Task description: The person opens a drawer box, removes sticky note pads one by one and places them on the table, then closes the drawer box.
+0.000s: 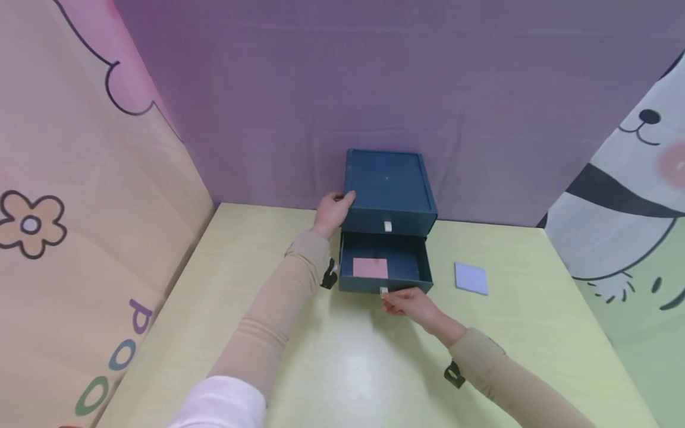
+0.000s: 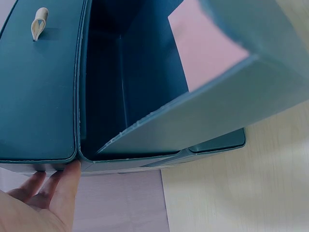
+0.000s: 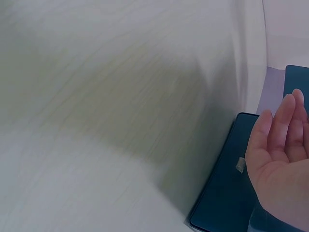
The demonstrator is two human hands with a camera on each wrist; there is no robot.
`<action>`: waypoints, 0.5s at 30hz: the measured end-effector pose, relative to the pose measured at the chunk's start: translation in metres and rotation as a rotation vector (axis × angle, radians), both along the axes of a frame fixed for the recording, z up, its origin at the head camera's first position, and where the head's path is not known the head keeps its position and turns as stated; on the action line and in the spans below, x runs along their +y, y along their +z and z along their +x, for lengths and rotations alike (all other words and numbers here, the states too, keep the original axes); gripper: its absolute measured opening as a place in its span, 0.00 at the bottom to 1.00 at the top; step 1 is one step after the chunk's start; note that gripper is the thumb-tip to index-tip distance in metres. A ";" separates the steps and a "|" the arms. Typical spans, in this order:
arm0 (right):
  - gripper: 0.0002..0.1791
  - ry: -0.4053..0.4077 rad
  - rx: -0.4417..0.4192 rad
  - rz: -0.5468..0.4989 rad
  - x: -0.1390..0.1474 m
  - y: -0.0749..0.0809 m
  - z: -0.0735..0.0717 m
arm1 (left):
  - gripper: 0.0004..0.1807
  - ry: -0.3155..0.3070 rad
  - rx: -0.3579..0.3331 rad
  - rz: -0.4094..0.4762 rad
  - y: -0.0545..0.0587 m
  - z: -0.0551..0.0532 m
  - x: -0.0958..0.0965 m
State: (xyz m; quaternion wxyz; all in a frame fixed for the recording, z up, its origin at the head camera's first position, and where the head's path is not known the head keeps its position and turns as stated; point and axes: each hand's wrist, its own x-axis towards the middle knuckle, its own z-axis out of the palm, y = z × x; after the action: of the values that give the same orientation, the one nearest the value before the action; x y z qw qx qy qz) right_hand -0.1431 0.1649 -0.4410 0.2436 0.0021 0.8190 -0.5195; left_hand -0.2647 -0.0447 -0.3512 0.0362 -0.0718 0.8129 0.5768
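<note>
Standing about midway along the far edge of the counter (image 1: 241,255), close to a purple backdrop (image 1: 267,89), a dark blue drawer box (image 1: 387,178) shows a smooth, flat top with a thin raised border and crisp, squared corners. Its upper drawer (image 1: 364,221) is closed flush, with a small cream loop (image 1: 387,226) centred on the plain front. Beneath it, an open drawer (image 1: 407,255) juts toward the counter's near edge; its walls are thin, the inside is as dark as the outside, and a pale tab (image 1: 383,290) sits at the middle of its front. Inside this drawer one pink rectangle of paper (image 1: 370,268) lies flat on the floor, left of centre and near the front wall, the rest of the floor bare. The right hand (image 1: 414,304) pinches the tab between its fingers and thumb. The left hand (image 1: 332,213) presses the box's left side near the front corner, fingers fairly straight against the wall and thumb at the top edge. Well apart from the drawer, toward the counter's right edge, lies a lavender square pad (image 1: 471,279), a little askew to that edge.
</note>
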 end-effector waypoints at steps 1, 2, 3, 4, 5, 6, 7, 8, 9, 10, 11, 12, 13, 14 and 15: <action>0.23 0.002 -0.001 0.000 0.000 -0.001 0.000 | 0.34 0.000 0.001 0.000 0.000 0.000 0.000; 0.23 -0.002 -0.007 -0.004 0.000 -0.001 0.001 | 0.33 0.000 0.000 0.003 0.001 0.000 0.000; 0.22 -0.007 -0.010 -0.007 0.000 -0.001 0.001 | 0.33 0.001 0.000 0.002 0.001 0.000 0.000; 0.22 -0.013 -0.016 -0.010 0.000 -0.002 0.002 | 0.34 0.001 0.000 0.002 0.001 0.000 0.000; 0.22 -0.017 -0.019 -0.012 0.000 -0.002 0.002 | 0.34 0.001 -0.002 0.002 0.001 0.000 0.000; 0.22 -0.017 -0.021 -0.015 0.000 -0.002 0.003 | 0.34 0.001 -0.002 0.004 0.001 0.000 0.000; 0.22 -0.015 -0.022 -0.018 0.000 -0.002 0.004 | 0.34 0.002 -0.005 0.005 0.001 0.000 0.000; 0.22 -0.016 -0.023 -0.022 0.000 -0.002 0.004 | 0.34 0.002 -0.006 0.007 0.001 -0.001 0.000; 0.22 -0.011 -0.021 -0.022 0.000 -0.002 0.005 | 0.34 0.003 -0.008 0.007 0.001 -0.001 -0.001; 0.22 -0.009 -0.021 -0.023 0.000 -0.002 0.005 | 0.34 0.003 -0.010 0.009 0.000 -0.001 0.000; 0.22 -0.007 -0.021 -0.025 0.000 -0.001 0.006 | 0.34 0.003 -0.012 0.009 0.000 -0.001 0.000; 0.22 -0.003 -0.021 -0.027 0.000 -0.001 0.007 | 0.34 0.003 -0.014 0.009 0.000 -0.001 0.000; 0.23 -0.001 -0.021 -0.027 0.000 -0.001 0.007 | 0.34 0.003 -0.016 0.008 0.000 -0.001 0.000; 0.22 -0.003 -0.022 -0.030 0.000 0.000 0.008 | 0.34 0.002 -0.016 0.008 0.000 -0.001 0.000; 0.22 -0.003 -0.021 -0.031 0.000 0.000 0.008 | 0.34 0.002 -0.016 0.005 -0.001 -0.002 0.000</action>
State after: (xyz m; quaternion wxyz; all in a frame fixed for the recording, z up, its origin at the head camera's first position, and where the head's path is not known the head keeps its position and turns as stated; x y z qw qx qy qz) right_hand -0.1347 0.1652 -0.4414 0.2514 0.0052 0.8081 -0.5326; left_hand -0.2662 -0.0447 -0.3517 0.0423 -0.0774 0.8111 0.5782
